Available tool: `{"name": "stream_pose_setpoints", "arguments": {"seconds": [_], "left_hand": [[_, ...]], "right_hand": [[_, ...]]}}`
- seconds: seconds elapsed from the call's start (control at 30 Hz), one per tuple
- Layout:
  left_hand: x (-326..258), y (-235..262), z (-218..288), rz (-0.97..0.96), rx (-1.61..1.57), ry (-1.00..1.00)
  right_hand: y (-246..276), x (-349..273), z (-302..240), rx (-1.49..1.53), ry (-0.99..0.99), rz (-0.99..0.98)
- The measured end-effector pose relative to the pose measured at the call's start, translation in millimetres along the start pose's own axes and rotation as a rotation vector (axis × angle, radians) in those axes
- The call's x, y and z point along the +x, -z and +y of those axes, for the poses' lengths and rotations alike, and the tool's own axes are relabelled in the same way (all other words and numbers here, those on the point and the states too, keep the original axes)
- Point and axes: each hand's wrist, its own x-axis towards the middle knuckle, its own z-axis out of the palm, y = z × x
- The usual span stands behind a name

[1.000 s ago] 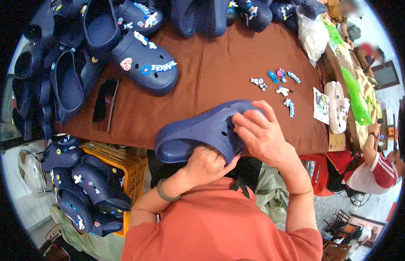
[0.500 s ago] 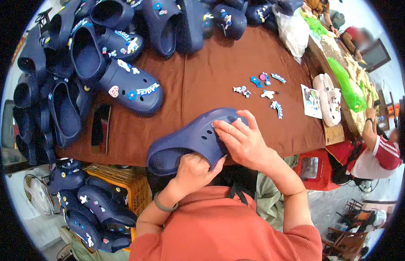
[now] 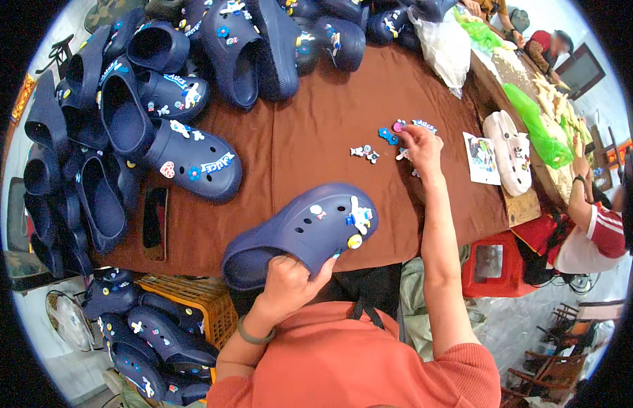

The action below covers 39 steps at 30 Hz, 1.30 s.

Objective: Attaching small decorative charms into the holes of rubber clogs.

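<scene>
A navy foam clog [image 3: 282, 234] lies tilted near the table's front edge, its toe to the right. On its upper sit a white-and-blue character charm [image 3: 358, 216], a yellow round charm [image 3: 354, 241] and a small white-and-red charm [image 3: 318, 211]. My left hand [image 3: 286, 285] grips the clog at its opening, fingers inside and thumb outside. Farther right, my right hand [image 3: 423, 153] pinches at a pink round shoe charm [image 3: 398, 126] on the table. Beside it lie a blue flower charm [image 3: 388, 137], a white character charm [image 3: 364, 154] and a blue lettered charm [image 3: 424, 126]; the hand partly covers others.
Navy clogs [image 3: 126, 112] are heaped along the left and far sides, with more on an orange crate [image 3: 218, 306]. A phone [image 3: 155, 224] lies at left. At right are a white clog [image 3: 510, 153], a printed sheet [image 3: 481, 160], a plastic bag [image 3: 444, 51] and other people.
My right hand has left the clog's toe and reached out to the loose charms, uncovering the charms on the clog. My left hand still holds the clog. The view has shifted slightly.
</scene>
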Motion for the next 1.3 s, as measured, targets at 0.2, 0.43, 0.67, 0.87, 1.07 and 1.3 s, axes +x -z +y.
{"name": "stream_pose_setpoints", "arguments": {"seconds": [0.2, 0.43, 0.67, 0.87, 1.07, 1.3], "left_hand": [[1, 1, 1, -0.051, 0.005, 0.039], [9, 1, 3, -0.035, -0.046, 0.04], [11, 13, -4, -0.123, -0.33, 0.205], [13, 13, -41, -0.099, 0.048, -0.018], [13, 14, -32, -0.142, -0.148, 0.335], [30, 21, -24, -0.139, -0.611, 0.676]], "right_hand": [[-5, -8, 0, -0.209, 0.133, -0.12], [-5, -9, 0, -0.188, 0.277, 0.03], [1, -15, -7, -0.093, 0.227, 0.041], [10, -19, -11, -0.061, 0.245, 0.103], [1, -20, -11, 0.016, 0.216, 0.135], [1, -19, -15, 0.204, 0.041, -0.024]]}}
